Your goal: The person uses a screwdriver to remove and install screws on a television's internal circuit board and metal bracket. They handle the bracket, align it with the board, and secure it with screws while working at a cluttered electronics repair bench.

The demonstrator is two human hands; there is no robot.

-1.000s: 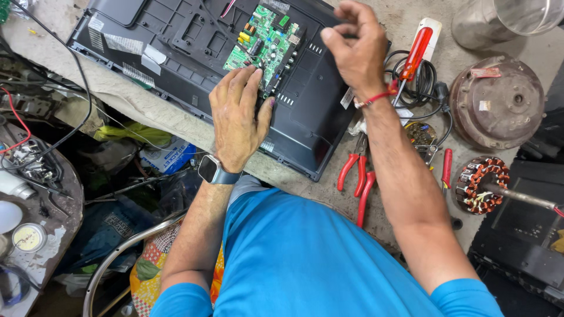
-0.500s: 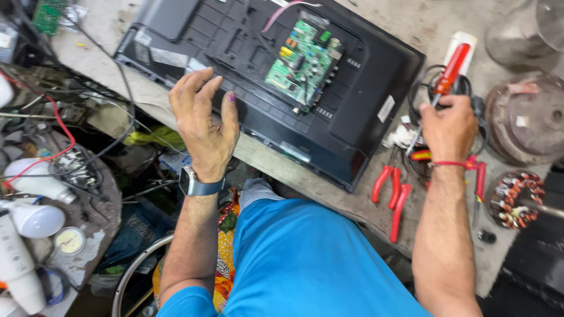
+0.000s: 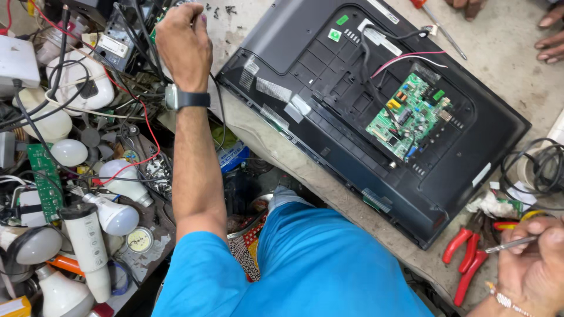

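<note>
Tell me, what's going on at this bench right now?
A person in a blue shirt sits over a black TV back panel lying face down, its green circuit board exposed. The left hand reaches into tangled wires beside white bulbs. The right hand holds a thin metal tool near red pliers.

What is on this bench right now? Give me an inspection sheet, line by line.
Surface: grey worktable, dusty and stained.
Job's things: black flat-screen set lying face down, green circuit board exposed on its back; thin metal tool.
Clutter: white bulbs, red pliers, screwdriver, loose parts on the side shelf.
Grips: left hand closed, reaching into the tangled wires; right hand holds the thin metal tool.
Cables: red, white and black leads run to the board; black cable coil at the right.
Surroundings: another person's fingers at the top right edge.
</note>
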